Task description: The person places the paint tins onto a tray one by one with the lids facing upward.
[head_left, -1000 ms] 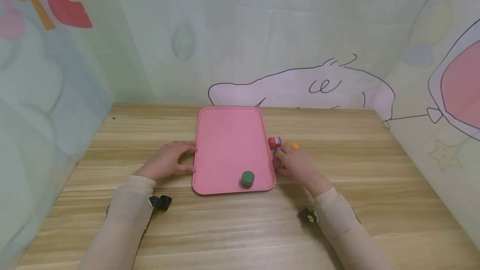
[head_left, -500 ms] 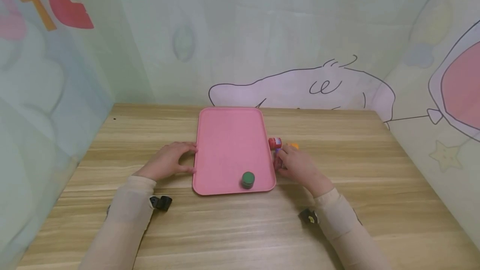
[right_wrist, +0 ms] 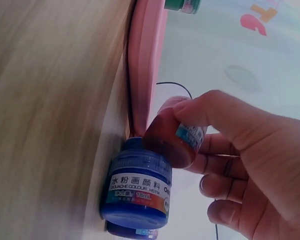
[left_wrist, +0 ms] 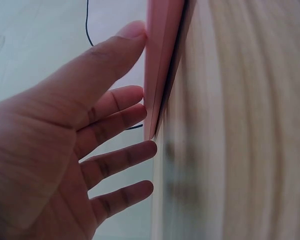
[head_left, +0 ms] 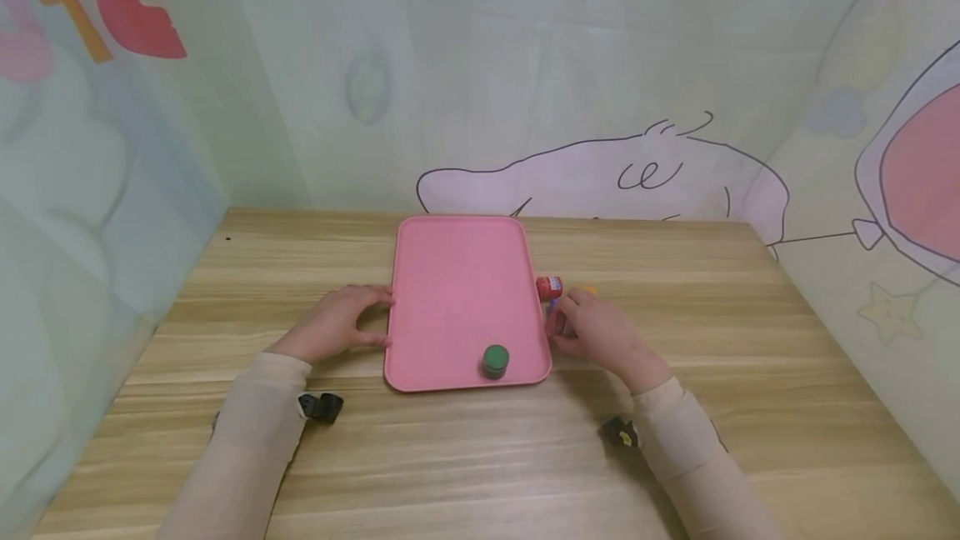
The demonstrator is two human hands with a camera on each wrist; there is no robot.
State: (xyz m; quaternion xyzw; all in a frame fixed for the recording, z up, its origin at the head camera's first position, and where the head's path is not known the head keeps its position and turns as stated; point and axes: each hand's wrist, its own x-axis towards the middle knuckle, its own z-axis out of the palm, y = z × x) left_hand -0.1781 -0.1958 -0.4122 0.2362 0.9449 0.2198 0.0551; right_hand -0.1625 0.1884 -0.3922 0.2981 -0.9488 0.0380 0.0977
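Note:
A pink tray (head_left: 465,298) lies on the wooden table, with a green-capped paint jar (head_left: 495,361) upright near its front right corner. My left hand (head_left: 337,319) rests its thumb and some fingertips against the tray's left edge, fingers spread and nearly straight. Beside the right edge, my right hand (head_left: 600,336) pinches a small dark red paint jar (right_wrist: 172,137), which is tilted in the right wrist view. Right by it is a blue gouache jar (right_wrist: 137,185), mostly hidden by the hand in the head view. A red paint jar (head_left: 550,287) lies on its side just beyond.
An orange thing (head_left: 590,291) shows partly behind my right hand. Another dark blue jar (right_wrist: 132,231) peeks out past the blue one. Printed cloth walls (head_left: 480,65) stand behind the table and at both sides.
My right hand has shifted very slightly to the right with the dark red jar and covers more of the orange thing. The left hand and the tray keep their places.

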